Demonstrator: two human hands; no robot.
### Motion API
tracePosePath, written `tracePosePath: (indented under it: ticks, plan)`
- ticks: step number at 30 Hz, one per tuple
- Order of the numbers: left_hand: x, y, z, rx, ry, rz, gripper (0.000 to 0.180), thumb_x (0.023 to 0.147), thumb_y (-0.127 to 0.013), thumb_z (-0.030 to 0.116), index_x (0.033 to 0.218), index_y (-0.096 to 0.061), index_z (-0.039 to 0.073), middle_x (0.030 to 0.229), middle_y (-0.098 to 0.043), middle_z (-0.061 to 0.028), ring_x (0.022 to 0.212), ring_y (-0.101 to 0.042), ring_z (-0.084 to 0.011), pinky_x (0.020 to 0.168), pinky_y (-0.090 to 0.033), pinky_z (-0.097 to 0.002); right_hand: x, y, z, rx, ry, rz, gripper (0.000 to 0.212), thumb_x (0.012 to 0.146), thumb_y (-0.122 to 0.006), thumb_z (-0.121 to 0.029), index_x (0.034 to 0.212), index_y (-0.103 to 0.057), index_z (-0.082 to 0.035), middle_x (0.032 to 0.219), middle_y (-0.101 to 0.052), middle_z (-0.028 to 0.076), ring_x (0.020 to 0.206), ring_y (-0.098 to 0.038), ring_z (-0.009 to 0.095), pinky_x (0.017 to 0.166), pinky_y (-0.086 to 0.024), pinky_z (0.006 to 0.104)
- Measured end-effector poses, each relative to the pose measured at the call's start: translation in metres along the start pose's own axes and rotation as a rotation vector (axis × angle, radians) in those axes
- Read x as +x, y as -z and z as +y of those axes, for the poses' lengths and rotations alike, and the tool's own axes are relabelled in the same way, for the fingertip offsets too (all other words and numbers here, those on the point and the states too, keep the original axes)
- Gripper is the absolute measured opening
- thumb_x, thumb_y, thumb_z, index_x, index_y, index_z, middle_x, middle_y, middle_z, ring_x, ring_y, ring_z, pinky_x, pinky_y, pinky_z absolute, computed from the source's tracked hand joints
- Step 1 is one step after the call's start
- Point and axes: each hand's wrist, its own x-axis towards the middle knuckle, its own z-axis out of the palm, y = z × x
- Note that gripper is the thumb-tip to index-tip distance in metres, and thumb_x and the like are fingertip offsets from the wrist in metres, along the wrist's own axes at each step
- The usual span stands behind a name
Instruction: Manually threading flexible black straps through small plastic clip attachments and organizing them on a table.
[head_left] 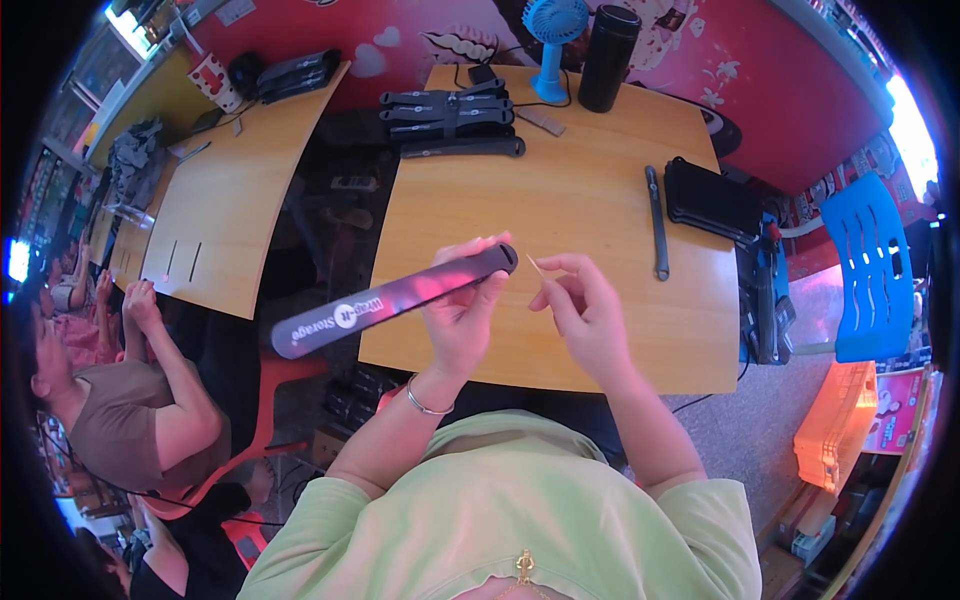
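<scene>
Over the front part of the wood-topped table (pixel 580 195), we count one flat strap (pixel 400 297) in the left hand (pixel 460 325) and one thin pale stick (pixel 536 266) at the right hand (pixel 590 310). The left grip is closed on the strap near its slotted end, thumb on one side and fingers on the other. The right thumb and forefinger pinch the stick, its tip pointing up toward that slot, just apart from it.

We find the strap dark grey with a pinkish-purple sheen, long and narrow, both ends rounded. One oblong slot pierces the upper right end; white print and one white round mark sit toward the lower left end. It is held aslant, clear of the tabletop.

On the same table we count one banded bundle of dark straps (pixel 447 113), its pieces too overlapped to number; one single strap (pixel 463 148) along the bundle's near side; one further strap (pixel 656 222) lying lengthwise at the right; one black zipped case (pixel 712 200) beside that; one blue handheld fan (pixel 549 72); and one black tumbler (pixel 609 58) next to the fan. Right of the table we note one blue slatted chair (pixel 868 275) and one orange crate (pixel 835 420).
</scene>
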Motion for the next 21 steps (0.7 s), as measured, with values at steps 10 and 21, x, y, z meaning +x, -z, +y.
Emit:
tracePosePath:
  ticks: [10, 21]
  plan:
    - [0.005, 0.002, 0.003, -0.055, 0.017, -0.026, 0.037, 0.084, -0.06, -0.006, 0.119, -0.048, 0.001, 0.115, -0.058, -0.0145, 0.113, -0.055, -0.0282, 0.096, -0.045, -0.0369, -0.005, -0.004, 0.001, -0.552, 0.548, 0.148, 0.03, 0.081, -0.056, 0.009, 0.105, -0.063, -0.007, 0.076, -0.064, 0.008, 0.068, -0.065, 0.014, 0.055, -0.047, 0.0237]
    - [0.007, 0.003, 0.007, 0.291, -0.191, -0.09, 0.033, 0.083, -0.061, -0.005, 0.114, -0.052, 0.003, 0.11, -0.053, -0.0107, 0.111, -0.055, -0.0294, 0.095, -0.046, -0.0369, -0.005, -0.009, -0.004, -0.32, 0.331, 0.118, 0.021, 0.084, -0.058, 0.002, 0.102, -0.062, -0.008, 0.07, -0.061, 0.004, 0.056, -0.053, 0.008, 0.049, -0.042, 0.0238]
